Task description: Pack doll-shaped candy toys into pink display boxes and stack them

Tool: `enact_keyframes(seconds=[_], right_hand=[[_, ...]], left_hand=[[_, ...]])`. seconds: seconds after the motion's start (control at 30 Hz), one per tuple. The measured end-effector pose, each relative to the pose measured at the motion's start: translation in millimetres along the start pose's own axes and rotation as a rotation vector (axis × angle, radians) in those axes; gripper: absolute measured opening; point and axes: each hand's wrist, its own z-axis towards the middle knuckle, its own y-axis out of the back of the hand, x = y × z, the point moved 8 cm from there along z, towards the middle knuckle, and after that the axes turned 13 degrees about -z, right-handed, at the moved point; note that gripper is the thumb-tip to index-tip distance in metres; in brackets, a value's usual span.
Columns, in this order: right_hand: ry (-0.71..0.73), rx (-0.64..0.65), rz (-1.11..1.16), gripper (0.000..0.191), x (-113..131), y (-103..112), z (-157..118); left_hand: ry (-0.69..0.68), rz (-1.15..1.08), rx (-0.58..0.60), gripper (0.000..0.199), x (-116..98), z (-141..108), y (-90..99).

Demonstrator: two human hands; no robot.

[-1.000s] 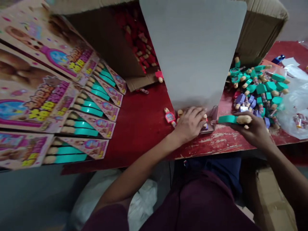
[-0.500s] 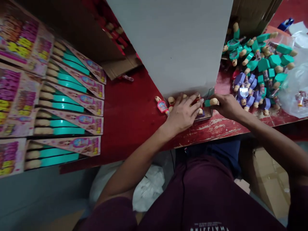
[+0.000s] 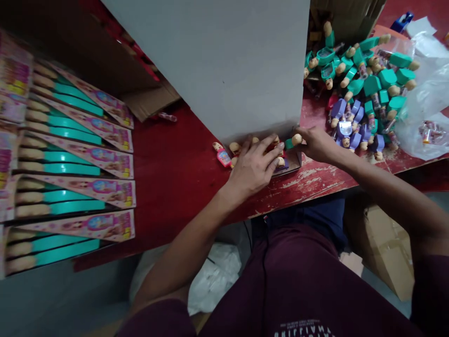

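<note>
My left hand (image 3: 257, 161) lies with its fingers spread over small doll-headed toys (image 3: 234, 148) standing in a low box (image 3: 296, 164). At the right end of that box, my right hand (image 3: 310, 144) grips a green toy with a round beige head (image 3: 296, 139), its green part inside the box's end. A pink toy (image 3: 223, 155) rests on the red table (image 3: 175, 173) just left of the box. Right of my right hand is a pile of green toys (image 3: 372, 85) with purple toys (image 3: 344, 128) at its near side.
A tall grey-white board (image 3: 228, 70) rises behind the low box. Printed display boxes (image 3: 115, 192) with green toys stand in a row at the left. Clear plastic bags (image 3: 421, 135) lie at the far right. A cardboard box (image 3: 351, 14) stands at the back right.
The view has shifted, so the table's contents sit further left. The green toy in my right hand is slightly further into the box's end. My left hand stays on the toys.
</note>
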Motion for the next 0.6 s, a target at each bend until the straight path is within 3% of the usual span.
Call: enact_keyframes(seconds=[0.17, 0.6], right_hand=[[-0.008, 0.079, -0.147, 0.030, 4.2, 6.8, 8.1], [-0.030, 0.083, -0.234, 0.030, 8.1, 11.5, 20.4]], left_hand=[[0.008, 0.015, 0.010, 0.046, 2.0, 0.0, -1.3], [-0.001, 0.016, 0.020, 0.047, 4.7, -0.5, -2.7]])
